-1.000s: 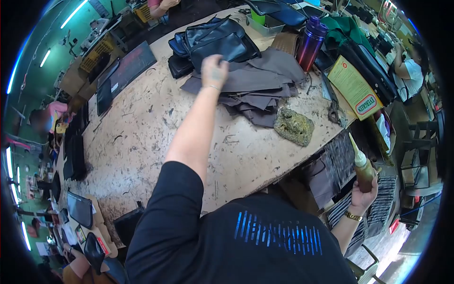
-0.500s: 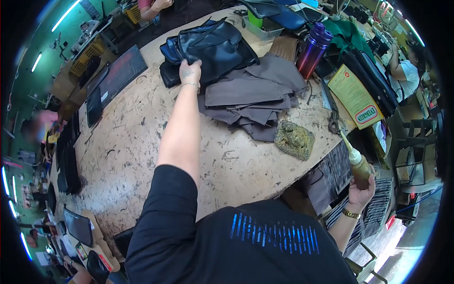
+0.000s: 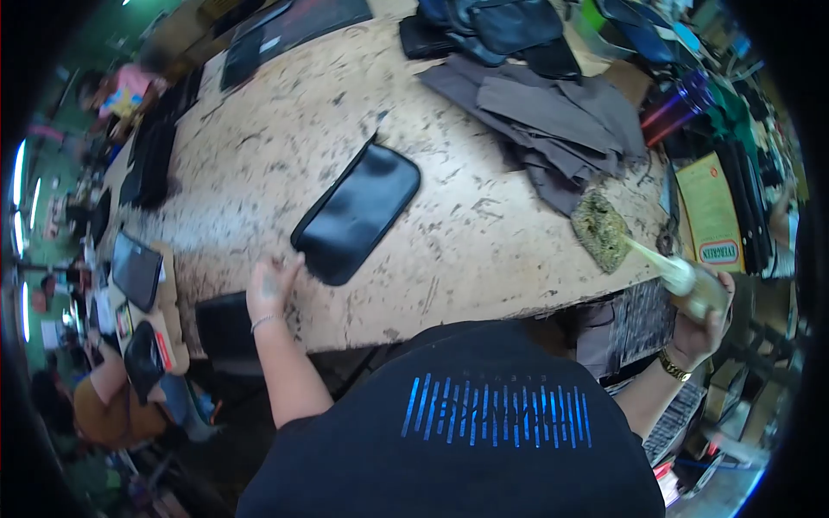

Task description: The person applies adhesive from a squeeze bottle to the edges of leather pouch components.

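A black pouch (image 3: 358, 211) with rounded corners lies slanted on the worn wooden table (image 3: 449, 293). Just beyond its lower left corner is my left hand (image 3: 273, 289), fingers apart and nothing in them. My right hand (image 3: 701, 324), at the table's right edge, is wrapped round a glue bottle (image 3: 695, 289) with a long pale nozzle. The nozzle's tip points left, at a crusty yellow-brown block (image 3: 602, 231). Beyond the block lie dark grey fabric pieces (image 3: 553, 112) in a loose pile, with a heap of black pouches (image 3: 501, 30) behind them.
A purple bottle (image 3: 678, 108), scissors (image 3: 667, 235) and a yellow Evergreen box (image 3: 711, 211) are at the right. Black flat pieces (image 3: 155, 160) line the far left edge. Another black piece (image 3: 226, 326) is at the near left edge. Other people (image 3: 121, 401) sit at the left.
My left hand has come back from the black heap to the near left, and a single pouch now lies mid-table. My right hand has raised the glue bottle, its nozzle now tilted left. The view has shifted.
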Motion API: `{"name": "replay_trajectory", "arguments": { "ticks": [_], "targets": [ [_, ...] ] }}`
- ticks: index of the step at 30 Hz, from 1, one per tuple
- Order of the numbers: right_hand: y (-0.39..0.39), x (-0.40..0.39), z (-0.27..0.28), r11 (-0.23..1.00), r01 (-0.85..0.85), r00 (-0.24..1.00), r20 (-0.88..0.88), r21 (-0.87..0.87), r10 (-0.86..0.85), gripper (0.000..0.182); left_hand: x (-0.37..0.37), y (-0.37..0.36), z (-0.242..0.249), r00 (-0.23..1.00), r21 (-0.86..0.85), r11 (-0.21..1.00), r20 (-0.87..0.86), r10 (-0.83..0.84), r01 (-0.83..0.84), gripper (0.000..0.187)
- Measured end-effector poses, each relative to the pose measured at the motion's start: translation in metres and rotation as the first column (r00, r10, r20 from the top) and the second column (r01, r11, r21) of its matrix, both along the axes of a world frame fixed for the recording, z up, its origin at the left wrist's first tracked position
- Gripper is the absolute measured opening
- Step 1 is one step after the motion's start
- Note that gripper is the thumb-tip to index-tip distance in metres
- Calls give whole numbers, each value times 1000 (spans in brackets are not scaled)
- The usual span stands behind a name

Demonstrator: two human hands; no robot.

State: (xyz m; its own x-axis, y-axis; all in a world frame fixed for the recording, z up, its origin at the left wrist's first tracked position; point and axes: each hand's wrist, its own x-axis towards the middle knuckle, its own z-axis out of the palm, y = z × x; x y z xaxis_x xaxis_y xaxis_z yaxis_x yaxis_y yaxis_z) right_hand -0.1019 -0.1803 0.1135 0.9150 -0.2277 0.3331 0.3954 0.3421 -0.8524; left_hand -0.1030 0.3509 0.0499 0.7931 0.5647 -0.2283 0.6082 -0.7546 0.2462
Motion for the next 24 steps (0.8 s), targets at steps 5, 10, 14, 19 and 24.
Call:
{"name": "replay_trajectory", "arguments": {
  "ticks": [5, 10, 14, 19, 24],
  "targets": [
    [-4, 22, -2, 770, 161, 962, -76, -617, -262, 45, 70, -27, -7, 844, -74, 919, 430, -321, 387, 63],
    [14, 10, 1, 989, 84, 985, -141, -122, -101, 47, 146, -42, -20, 865, 56, 874, 125, -486, 483, 69],
    [12, 16, -20, 964, 165, 964, -174, -210, -203, 45, 155, -47, -11, 883, -124, 891, -130, -451, 437, 65],
    [11, 23, -25, 961, -76, 992, -74, 268, 99, 53, 130, -46, 31, 855, -331, 789, 158, -495, 518, 55],
    [23, 52, -11, 988, 29, 985, -167, -153, -55, 60, 86, -67, 73, 316, 1, 840, 926, -206, 543, 51]
  ]
}}
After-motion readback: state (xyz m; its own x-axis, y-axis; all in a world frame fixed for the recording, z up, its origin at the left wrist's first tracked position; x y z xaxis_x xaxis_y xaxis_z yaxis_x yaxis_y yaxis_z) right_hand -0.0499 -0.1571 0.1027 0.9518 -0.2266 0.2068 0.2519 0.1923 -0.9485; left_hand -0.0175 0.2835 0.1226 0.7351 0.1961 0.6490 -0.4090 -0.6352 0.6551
